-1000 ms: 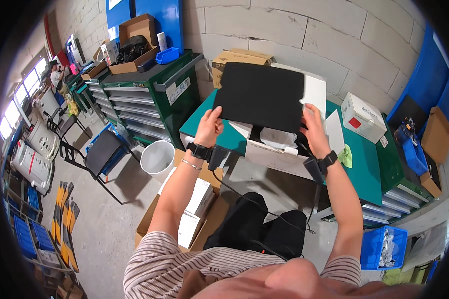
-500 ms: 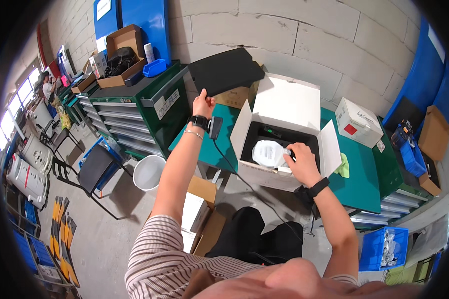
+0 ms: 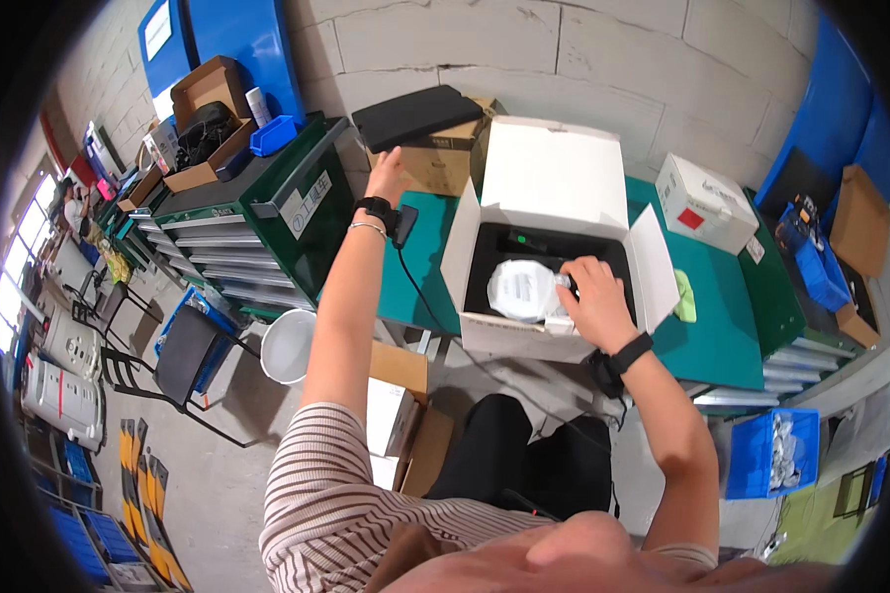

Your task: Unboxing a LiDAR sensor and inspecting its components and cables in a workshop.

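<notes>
At teal table [image 3: 707, 341], left hand [image 3: 387, 176] loose near black slab [image 3: 415, 114], right hand [image 3: 600, 304] by rounded packet [image 3: 520, 290], grip unclear

The single head-worn fisheye view looks down and forward from above the person's forearms [image 3: 349, 306], near the worktop [image 3: 712, 346]. It faces the block wall [image 3: 445, 42] behind that surface (straight edges bow toward a dark rim) and takes in a wide sweep of floor [image 3: 222, 504] to the left.
</notes>
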Tool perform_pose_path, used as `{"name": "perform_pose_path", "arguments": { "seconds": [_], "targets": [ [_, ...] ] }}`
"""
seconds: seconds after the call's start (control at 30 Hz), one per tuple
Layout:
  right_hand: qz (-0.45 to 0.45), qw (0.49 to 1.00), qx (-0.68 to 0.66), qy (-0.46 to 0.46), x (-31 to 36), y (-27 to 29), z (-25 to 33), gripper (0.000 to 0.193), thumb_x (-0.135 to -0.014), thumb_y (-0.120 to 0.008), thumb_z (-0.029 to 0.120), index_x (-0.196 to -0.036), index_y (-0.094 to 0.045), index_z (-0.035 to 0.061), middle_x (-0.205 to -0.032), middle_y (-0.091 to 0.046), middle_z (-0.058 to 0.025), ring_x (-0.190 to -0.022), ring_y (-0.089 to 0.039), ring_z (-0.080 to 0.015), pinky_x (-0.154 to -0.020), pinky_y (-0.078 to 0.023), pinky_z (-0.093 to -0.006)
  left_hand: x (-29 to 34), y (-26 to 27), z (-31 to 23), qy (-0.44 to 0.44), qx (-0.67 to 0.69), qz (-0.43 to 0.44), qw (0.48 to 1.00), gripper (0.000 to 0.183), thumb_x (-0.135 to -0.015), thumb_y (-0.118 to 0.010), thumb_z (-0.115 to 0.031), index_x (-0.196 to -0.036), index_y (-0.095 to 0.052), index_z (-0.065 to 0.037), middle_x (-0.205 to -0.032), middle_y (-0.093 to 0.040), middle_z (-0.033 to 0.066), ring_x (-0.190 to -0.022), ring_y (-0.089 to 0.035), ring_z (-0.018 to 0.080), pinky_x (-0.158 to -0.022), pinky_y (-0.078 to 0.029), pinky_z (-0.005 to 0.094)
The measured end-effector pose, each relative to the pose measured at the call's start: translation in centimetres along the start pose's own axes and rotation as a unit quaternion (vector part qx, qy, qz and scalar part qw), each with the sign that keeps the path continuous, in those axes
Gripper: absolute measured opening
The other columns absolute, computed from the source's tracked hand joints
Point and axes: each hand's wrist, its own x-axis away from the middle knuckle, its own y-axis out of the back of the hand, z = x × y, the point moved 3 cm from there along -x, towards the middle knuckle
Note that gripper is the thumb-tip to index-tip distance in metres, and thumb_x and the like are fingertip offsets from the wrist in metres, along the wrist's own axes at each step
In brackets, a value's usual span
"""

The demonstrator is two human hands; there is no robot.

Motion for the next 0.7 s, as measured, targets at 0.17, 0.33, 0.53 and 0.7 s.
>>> {"name": "perform_pose_path", "arguments": {
  "seconds": [0.17,0.33,0.53,0.7],
  "targets": [
    [-0.012,1.000,0.003,-0.001,0.1,0.0,-0.5,0.022,-0.083,-0.060,0.023,-0.101,-0.057,0.0108,-0.102,-0.053,-0.0060,-0.101,-0.050,-0.0264,-0.078,-0.040,-0.0442,4.2,-0.9,-2.8,0.030,-0.126,0.054,0.990,0.065,-0.092,-0.058,-0.035,-0.142,-0.032,-0.004,-0.144,-0.037,0.0118,-0.132,-0.037,0.0260,-0.106,-0.032,0.0434],
    [-0.013,1.000,-0.008,-0.018,0.3,-0.6,-1.3,0.022,-0.085,-0.057,0.025,-0.101,-0.058,0.0105,-0.103,-0.053,-0.0064,-0.106,-0.049,-0.0265,-0.082,-0.039,-0.0459,13.4,-8.5,-8.3,-0.083,-0.191,0.195,0.959,0.044,-0.092,-0.059,-0.024,-0.129,-0.051,-0.002,-0.122,-0.058,0.0075,-0.117,-0.052,0.0196,-0.102,-0.036,0.0357],
    [-0.069,0.997,-0.029,-0.012,0.3,-0.5,-1.7,0.023,-0.084,-0.060,0.019,-0.103,-0.058,0.0056,-0.102,-0.056,-0.0123,-0.101,-0.054,-0.0322,-0.083,-0.044,-0.0450,28.3,-18.5,-8.8,-0.356,-0.425,0.314,0.771,0.040,-0.081,-0.066,-0.011,-0.119,-0.056,-0.002,-0.114,-0.060,0.0124,-0.107,-0.057,0.0278,-0.094,-0.044,0.0343],
    [-0.178,0.952,-0.226,0.104,3.0,4.8,1.4,0.024,-0.084,-0.062,0.004,-0.108,-0.057,0.0030,-0.104,-0.058,-0.0107,-0.089,-0.059,-0.0250,-0.079,-0.049,-0.0320,26.8,-17.9,-0.8,-0.368,-0.500,0.281,0.732,0.045,-0.081,-0.068,-0.018,-0.121,-0.054,-0.003,-0.125,-0.053,0.0161,-0.118,-0.048,0.0339,-0.099,-0.040,0.0406]
  ]
}}
